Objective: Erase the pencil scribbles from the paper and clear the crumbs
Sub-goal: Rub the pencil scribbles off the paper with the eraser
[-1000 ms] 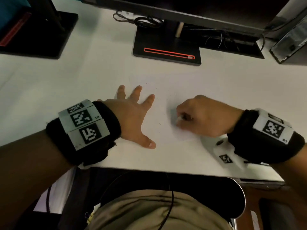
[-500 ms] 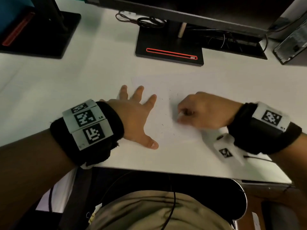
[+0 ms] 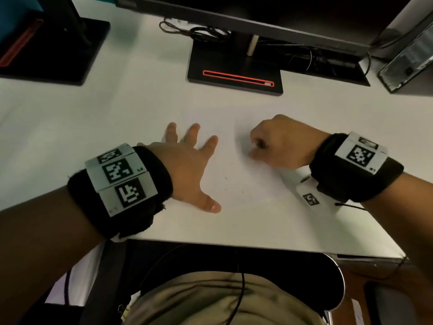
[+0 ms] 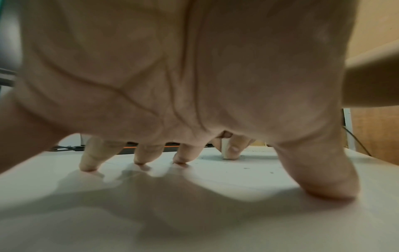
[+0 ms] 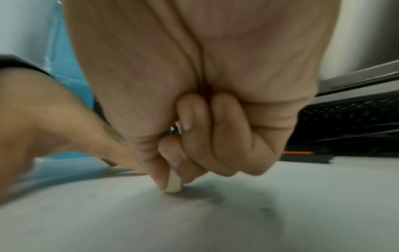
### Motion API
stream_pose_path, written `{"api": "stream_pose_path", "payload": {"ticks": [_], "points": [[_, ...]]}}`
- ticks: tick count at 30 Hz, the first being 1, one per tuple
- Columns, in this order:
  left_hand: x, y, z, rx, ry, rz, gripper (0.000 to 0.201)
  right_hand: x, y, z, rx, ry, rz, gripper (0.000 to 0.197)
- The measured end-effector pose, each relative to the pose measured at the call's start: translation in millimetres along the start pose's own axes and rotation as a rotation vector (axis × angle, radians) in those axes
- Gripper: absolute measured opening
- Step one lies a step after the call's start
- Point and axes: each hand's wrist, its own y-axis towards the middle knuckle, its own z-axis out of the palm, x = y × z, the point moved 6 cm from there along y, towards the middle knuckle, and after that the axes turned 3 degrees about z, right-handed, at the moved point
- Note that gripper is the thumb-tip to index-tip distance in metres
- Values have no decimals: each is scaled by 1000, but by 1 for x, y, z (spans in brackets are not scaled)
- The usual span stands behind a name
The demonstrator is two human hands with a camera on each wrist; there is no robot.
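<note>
A white sheet of paper (image 3: 234, 184) lies flat on the white desk (image 3: 93, 127), its edges faint. My left hand (image 3: 187, 167) rests spread on the paper's left part, fingertips (image 4: 87, 168) and thumb pressing down. My right hand (image 3: 278, 146) is curled and pinches a small white eraser (image 5: 173, 183) between thumb and fingers, its end touching the paper. The eraser (image 4: 225, 150) also shows beyond my left fingers. Dark eraser crumbs (image 3: 226, 178) are scattered on the paper between the hands. No pencil marks are clear near the eraser.
A black monitor stand (image 3: 234, 76) with a red stripe sits behind the paper, cables (image 3: 199, 31) beside it. Another black stand (image 3: 56, 48) is at the back left. A computer case (image 3: 407, 62) stands at the back right. The desk's front edge (image 3: 234, 247) is near my lap.
My right hand with the eraser has shifted slightly away from me and to the right across the paper. The left hand has stayed pressed in place.
</note>
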Motion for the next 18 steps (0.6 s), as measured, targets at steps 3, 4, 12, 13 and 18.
{"api": "stream_pose_path", "payload": {"ticks": [3,4,12,13,18], "points": [[0,0,2,2,3,-6,139,39,-12,19,118,75,-145,29],[0,0,2,3,8,-8,139,44,-14,24,153,102,-162,28],[1,1,1,6,6,-5,140,28,7,6,45,-17,-82,29],[1,1,3,6,3,-5,140,41,2,12,89,12,-133,28],[1,0,2,5,9,-7,140,15,19,0,84,10,0,31]]}}
